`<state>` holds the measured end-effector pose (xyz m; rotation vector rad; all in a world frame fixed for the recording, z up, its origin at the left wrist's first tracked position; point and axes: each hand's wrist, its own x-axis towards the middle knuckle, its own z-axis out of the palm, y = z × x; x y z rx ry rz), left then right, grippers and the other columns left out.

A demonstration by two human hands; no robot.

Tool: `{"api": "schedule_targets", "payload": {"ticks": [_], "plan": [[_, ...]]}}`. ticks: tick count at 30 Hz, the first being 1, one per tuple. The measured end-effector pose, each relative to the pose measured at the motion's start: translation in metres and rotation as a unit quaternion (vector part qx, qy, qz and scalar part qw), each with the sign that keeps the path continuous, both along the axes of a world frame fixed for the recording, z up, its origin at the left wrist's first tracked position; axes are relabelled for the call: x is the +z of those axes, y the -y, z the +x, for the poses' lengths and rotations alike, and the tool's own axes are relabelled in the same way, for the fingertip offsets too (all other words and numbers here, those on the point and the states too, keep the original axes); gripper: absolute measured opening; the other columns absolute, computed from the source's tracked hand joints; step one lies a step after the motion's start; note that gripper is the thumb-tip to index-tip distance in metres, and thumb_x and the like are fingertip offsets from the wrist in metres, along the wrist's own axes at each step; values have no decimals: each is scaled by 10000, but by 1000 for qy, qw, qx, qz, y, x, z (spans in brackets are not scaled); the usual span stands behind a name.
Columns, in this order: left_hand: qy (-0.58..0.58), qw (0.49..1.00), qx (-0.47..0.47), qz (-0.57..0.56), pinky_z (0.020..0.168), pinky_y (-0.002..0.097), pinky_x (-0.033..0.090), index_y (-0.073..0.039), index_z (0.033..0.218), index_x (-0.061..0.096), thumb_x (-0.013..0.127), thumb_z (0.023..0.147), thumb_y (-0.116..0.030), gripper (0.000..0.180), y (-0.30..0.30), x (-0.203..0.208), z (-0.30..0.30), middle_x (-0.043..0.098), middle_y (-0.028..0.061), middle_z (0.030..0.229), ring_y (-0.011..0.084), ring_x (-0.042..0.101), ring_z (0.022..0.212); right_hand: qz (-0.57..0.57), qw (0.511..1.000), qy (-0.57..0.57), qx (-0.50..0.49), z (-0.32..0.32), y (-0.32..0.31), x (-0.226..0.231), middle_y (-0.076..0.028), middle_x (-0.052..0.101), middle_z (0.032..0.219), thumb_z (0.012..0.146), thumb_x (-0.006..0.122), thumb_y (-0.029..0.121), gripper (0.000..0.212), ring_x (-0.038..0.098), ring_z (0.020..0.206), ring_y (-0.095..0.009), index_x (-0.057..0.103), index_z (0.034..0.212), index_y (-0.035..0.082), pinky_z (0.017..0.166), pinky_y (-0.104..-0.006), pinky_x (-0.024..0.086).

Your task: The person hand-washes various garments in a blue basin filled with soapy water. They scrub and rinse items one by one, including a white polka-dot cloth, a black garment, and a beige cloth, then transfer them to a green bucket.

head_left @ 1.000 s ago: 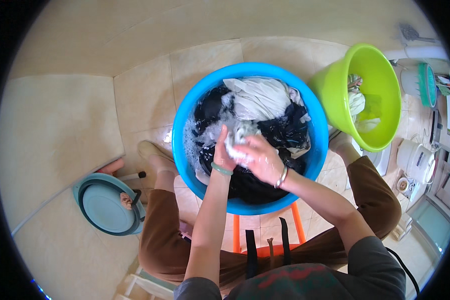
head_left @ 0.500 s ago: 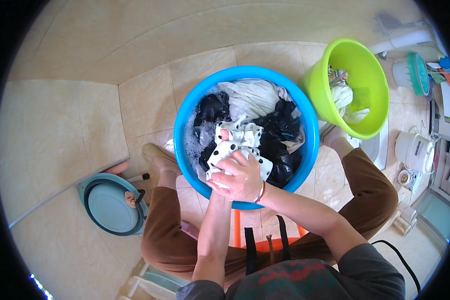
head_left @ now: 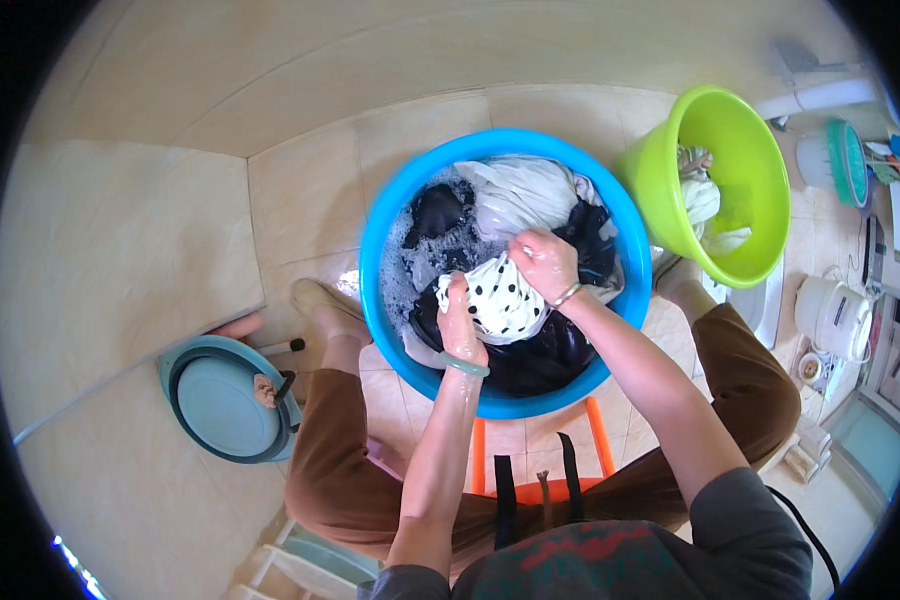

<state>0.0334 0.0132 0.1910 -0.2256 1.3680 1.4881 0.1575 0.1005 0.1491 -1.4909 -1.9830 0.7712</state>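
A white cloth with black polka dots [head_left: 508,305] is stretched between my hands over a round blue tub [head_left: 372,262]. My left hand [head_left: 460,325] grips its left edge, thumb pointing up. At the upper right edge of the cloth, my right hand [head_left: 545,264] is closed in a fist around the fabric. Under and around it in the tub lie wet dark garments [head_left: 535,368] and a white garment [head_left: 520,193]. Foamy water [head_left: 398,268] shows along the tub's left side. What kind of garment the dotted cloth is, I cannot tell.
At the upper right stands a lime green bucket [head_left: 650,205] with some cloths [head_left: 702,200] inside. A grey-green basin [head_left: 225,400] is at the left beside my leg. A white lidded pail [head_left: 832,318] stands far right. My feet flank the blue tub.
My hands were pressed together over the bunched dotted cloth; now they are apart, and the cloth is spread between them. My right hand moved up and to the right.
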Motion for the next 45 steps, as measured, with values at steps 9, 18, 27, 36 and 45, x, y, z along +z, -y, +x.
{"api": "schedule_targets", "payload": {"ticks": [9, 18, 27, 36, 45], "plan": [[-267, 942, -202, 22, 967, 346, 395, -58, 1295, 503, 655, 902, -184, 439, 6, -89, -27, 532, 106, 1215, 212, 509, 1100, 0, 944, 185, 272, 8, 32, 2, -32, 433, 1374, 739, 737, 256, 620, 431, 1166, -351, 493, 1307, 304, 873, -559, 443], [-260, 896, -320, -164, 1027, 306, 359, -16, 1442, 343, 599, 901, -136, 610, -14, -160, -13, 550, 134, 1307, 228, 510, 1189, -228, 856, 305, 350, -19, 11, -122, -227, 609, 1135, 862, 564, 188, 381, 635, 961, -367, 595, 1236, 127, 826, -456, 512], [-89, 941, -314, -89, 864, 396, 509, -22, 1124, 637, 587, 905, -382, 424, -8, -163, -46, 658, 172, 1097, 296, 645, 968, -186, 962, 42, 198, -33, 17, -50, -163, 598, 1121, 804, 625, 197, 303, 568, 1026, -363, 641, 1087, 89, 808, -462, 514], [456, 871, -131, 128, 806, 400, 547, -67, 1189, 578, 488, 968, -426, 431, 18, -49, -46, 660, 129, 1078, 278, 653, 925, 85, 917, -8, 389, -21, 94, 108, 48, 530, 1116, 761, 649, 188, 307, 499, 998, -162, 660, 1067, 214, 656, -257, 534], [435, 885, -102, 129, 824, 391, 543, -64, 1212, 561, 466, 975, -416, 434, 40, -31, -35, 651, 119, 1116, 264, 648, 961, 190, 964, -53, 180, -49, 82, 127, 52, 555, 868, 670, 770, 298, 241, 548, 740, -151, 662, 874, 227, 489, -262, 440]]}}
